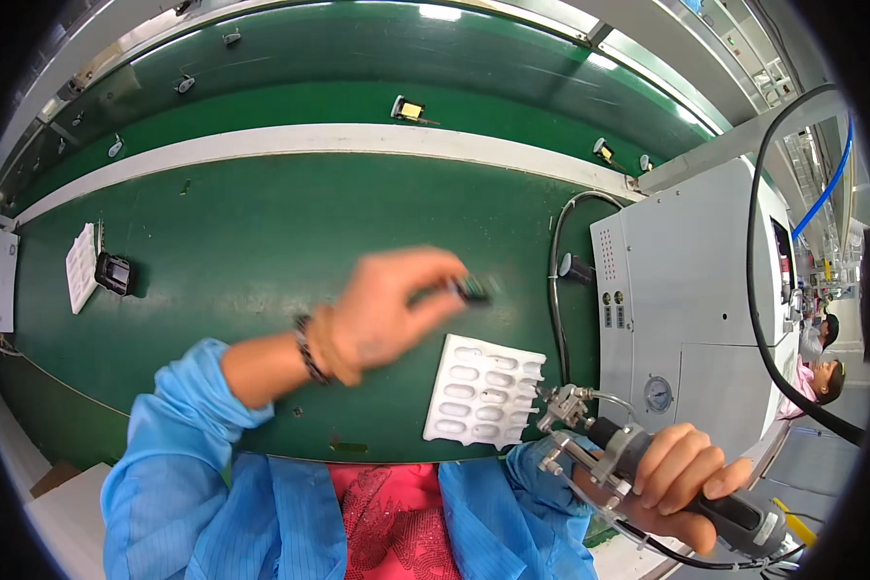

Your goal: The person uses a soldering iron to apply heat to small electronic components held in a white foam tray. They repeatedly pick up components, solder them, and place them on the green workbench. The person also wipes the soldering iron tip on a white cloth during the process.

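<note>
My left hand (382,307) is raised over the green table (251,242), left of the middle. Thumb and fingers pinch a small dark part (472,289) with a greenish face; motion blurs it, and its exact kind does not show. At the lower right my right hand (681,478) wraps round a grey hand-held tool (739,517) with a cylindrical body. Metal fittings (565,408) and thin hoses are attached to this tool, its front end pointing left. Just left of those fittings lies a white tray (483,387) with rows of oval pockets.
A large grey machine (686,261) with a dial gauge (658,394) stands at the right; a black hose (557,290) curves beside it, near a dark cylinder (577,269). At far left are another white tray (81,269) and a black frame (114,274). Behind a white rail (358,138), small parts rest on a green strip.
</note>
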Motion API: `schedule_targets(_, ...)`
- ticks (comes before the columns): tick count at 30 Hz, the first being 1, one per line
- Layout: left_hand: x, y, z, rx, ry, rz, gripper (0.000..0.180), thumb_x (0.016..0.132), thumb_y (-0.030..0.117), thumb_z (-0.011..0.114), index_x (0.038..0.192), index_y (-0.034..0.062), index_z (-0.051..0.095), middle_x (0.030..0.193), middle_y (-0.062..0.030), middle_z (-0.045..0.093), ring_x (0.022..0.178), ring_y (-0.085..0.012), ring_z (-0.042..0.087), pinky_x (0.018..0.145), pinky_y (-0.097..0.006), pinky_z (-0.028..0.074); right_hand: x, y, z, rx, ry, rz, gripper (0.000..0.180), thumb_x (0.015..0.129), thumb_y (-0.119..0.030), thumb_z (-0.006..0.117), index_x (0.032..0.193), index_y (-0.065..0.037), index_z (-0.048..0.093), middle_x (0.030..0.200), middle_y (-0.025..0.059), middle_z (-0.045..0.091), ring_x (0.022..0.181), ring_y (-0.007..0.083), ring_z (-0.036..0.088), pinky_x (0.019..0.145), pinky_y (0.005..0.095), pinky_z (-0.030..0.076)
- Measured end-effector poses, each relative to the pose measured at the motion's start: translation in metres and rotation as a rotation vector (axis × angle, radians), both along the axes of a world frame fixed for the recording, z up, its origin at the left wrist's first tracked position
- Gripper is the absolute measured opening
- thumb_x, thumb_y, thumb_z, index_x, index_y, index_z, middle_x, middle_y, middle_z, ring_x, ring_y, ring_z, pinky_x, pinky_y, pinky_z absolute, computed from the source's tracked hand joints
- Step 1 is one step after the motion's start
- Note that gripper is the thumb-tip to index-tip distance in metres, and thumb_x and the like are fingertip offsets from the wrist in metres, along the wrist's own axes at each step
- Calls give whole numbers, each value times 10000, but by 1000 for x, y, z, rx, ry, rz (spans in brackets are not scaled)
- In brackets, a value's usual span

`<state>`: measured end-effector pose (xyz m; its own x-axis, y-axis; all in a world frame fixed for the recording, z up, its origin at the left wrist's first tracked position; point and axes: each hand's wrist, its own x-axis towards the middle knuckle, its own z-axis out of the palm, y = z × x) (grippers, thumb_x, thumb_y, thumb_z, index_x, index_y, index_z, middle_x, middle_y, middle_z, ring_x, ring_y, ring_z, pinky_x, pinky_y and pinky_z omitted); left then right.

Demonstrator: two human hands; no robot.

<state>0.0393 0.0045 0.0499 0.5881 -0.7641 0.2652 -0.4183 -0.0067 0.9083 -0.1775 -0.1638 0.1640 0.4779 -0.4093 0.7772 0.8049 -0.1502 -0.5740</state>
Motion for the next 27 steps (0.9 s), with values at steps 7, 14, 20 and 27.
schedule_targets(7,207,24,-12,169,-667,609,190,874,110,699,1043,29,671,1044,-128,703,912,-264,683,828,-351,534,16,1,-4,-4,29,80,458,881,-367,741,942,-23,445,600,10,534,435,112,524,383,233,455)
schedule_targets(14,232,-27,-39,334,-695,46,356,862,33,624,1217,34,601,1355,-182,569,1232,-365,546,1062,-420,440,20,-1,-8,37,62,144,453,839,-305,799,930,35,514,583,52,564,453,167,561,410,295,484)
schedule_targets(20,259,-47,-56,348,-712,-22,324,850,36,657,1169,33,599,1219,-191,629,1115,-377,601,965,-427,485,21,-3,-9,56,12,127,430,849,-284,790,927,38,516,594,60,574,455,169,560,425,299,492)
schedule_targets(27,187,-60,-3,344,-374,95,238,916,116,652,1121,19,580,968,-173,686,849,-350,662,756,-405,520,20,-6,-10,46,24,141,438,844,-281,793,940,40,512,602,61,574,464,173,563,430,305,490)
